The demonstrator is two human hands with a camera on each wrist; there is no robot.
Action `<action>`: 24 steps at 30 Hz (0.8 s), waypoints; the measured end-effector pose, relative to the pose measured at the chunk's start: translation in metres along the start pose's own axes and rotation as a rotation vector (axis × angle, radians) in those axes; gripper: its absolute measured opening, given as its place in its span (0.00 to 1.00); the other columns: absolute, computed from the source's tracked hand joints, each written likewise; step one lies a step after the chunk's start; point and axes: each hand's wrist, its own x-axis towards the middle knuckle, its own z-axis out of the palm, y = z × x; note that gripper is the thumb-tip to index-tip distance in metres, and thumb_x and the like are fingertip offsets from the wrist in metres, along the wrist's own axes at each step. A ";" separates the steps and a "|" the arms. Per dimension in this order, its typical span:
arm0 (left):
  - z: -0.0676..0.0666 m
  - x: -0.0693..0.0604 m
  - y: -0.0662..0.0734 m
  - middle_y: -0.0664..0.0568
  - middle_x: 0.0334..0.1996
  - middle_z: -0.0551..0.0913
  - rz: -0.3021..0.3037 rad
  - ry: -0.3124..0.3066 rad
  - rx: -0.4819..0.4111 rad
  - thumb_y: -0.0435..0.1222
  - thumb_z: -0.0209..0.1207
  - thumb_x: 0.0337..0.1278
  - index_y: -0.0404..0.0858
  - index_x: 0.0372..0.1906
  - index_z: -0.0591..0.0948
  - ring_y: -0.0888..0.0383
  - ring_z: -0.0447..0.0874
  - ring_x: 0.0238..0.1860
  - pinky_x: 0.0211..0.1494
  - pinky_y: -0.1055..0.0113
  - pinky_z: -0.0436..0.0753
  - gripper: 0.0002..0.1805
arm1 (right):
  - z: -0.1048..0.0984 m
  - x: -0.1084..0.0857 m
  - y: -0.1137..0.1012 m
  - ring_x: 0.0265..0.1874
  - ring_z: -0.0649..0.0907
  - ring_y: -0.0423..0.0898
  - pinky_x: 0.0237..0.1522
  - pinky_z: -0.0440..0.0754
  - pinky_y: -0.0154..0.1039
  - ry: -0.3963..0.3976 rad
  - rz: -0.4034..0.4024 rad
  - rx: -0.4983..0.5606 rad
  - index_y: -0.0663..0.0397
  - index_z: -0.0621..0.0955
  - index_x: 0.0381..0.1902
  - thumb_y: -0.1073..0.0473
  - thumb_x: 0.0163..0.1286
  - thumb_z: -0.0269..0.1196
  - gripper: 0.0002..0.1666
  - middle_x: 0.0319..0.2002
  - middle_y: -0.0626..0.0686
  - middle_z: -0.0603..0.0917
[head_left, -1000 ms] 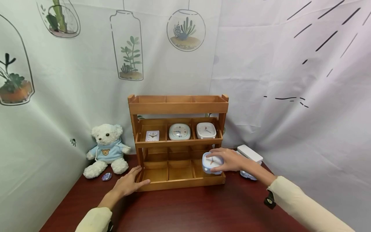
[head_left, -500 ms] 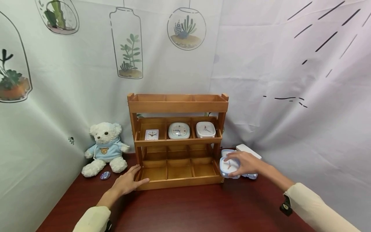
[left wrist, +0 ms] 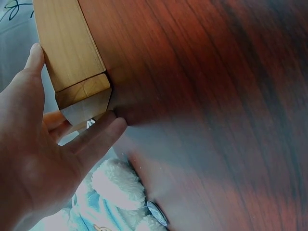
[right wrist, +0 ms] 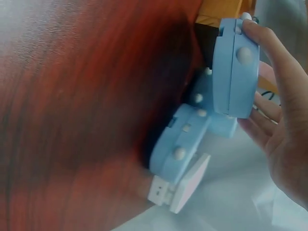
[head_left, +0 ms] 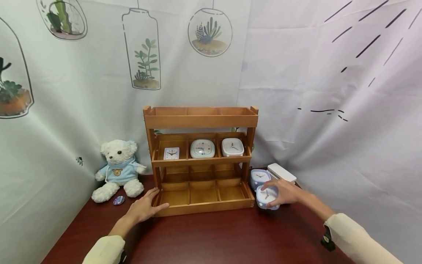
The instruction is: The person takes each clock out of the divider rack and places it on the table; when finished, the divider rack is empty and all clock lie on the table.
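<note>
In the head view my right hand grips a blue alarm clock with a white face, just off the right end of a wooden shelf rack. Up close in the right wrist view, the held clock is pinched between thumb and fingers, above the table. Another blue alarm clock stands right behind it. My left hand is at the rack's lower left corner, its thumb by the front board. Extended fingers lie about the rack's end in the left wrist view.
The middle tier holds a small square clock, a pale green clock and a white clock. A white flat-topped object stands back right. A teddy bear and a blue oval piece are left of the rack.
My right hand has taken the blue alarm clock from the lower tier's right compartment out to the right, then slightly nearer me. The left hand has stayed at the rack's corner.
</note>
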 end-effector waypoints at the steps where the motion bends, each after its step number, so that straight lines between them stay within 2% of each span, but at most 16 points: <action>1: 0.001 0.000 0.000 0.35 0.76 0.64 -0.001 0.000 0.001 0.67 0.62 0.61 0.30 0.76 0.69 0.36 0.83 0.55 0.50 0.38 0.80 0.52 | 0.003 -0.001 0.001 0.45 0.86 0.44 0.41 0.80 0.37 0.001 -0.014 0.009 0.42 0.88 0.50 0.34 0.51 0.80 0.32 0.49 0.43 0.89; 4: 0.001 -0.001 -0.001 0.34 0.76 0.65 -0.001 0.005 0.004 0.66 0.62 0.61 0.30 0.76 0.69 0.35 0.83 0.55 0.49 0.38 0.80 0.52 | 0.010 -0.002 0.003 0.47 0.85 0.46 0.45 0.81 0.41 -0.011 -0.032 0.033 0.44 0.88 0.51 0.35 0.52 0.80 0.33 0.50 0.45 0.88; 9: 0.003 -0.001 0.000 0.33 0.76 0.64 0.001 0.004 -0.002 0.66 0.62 0.62 0.30 0.76 0.69 0.36 0.84 0.53 0.49 0.39 0.81 0.52 | 0.019 -0.004 0.004 0.50 0.85 0.50 0.49 0.82 0.46 -0.035 0.000 0.039 0.44 0.88 0.50 0.35 0.50 0.81 0.34 0.51 0.48 0.87; 17: 0.003 -0.002 0.002 0.34 0.76 0.65 0.002 0.004 -0.003 0.66 0.63 0.62 0.29 0.75 0.69 0.36 0.84 0.53 0.49 0.38 0.80 0.52 | 0.026 -0.005 0.004 0.47 0.85 0.49 0.47 0.81 0.43 -0.058 0.004 0.070 0.46 0.88 0.50 0.39 0.50 0.82 0.33 0.49 0.48 0.87; 24: 0.000 -0.001 0.001 0.34 0.76 0.65 0.000 0.005 0.007 0.66 0.62 0.62 0.30 0.75 0.69 0.37 0.84 0.52 0.49 0.39 0.81 0.52 | 0.024 -0.002 0.003 0.51 0.85 0.53 0.49 0.82 0.47 -0.066 -0.006 0.071 0.47 0.87 0.52 0.40 0.54 0.81 0.31 0.52 0.51 0.87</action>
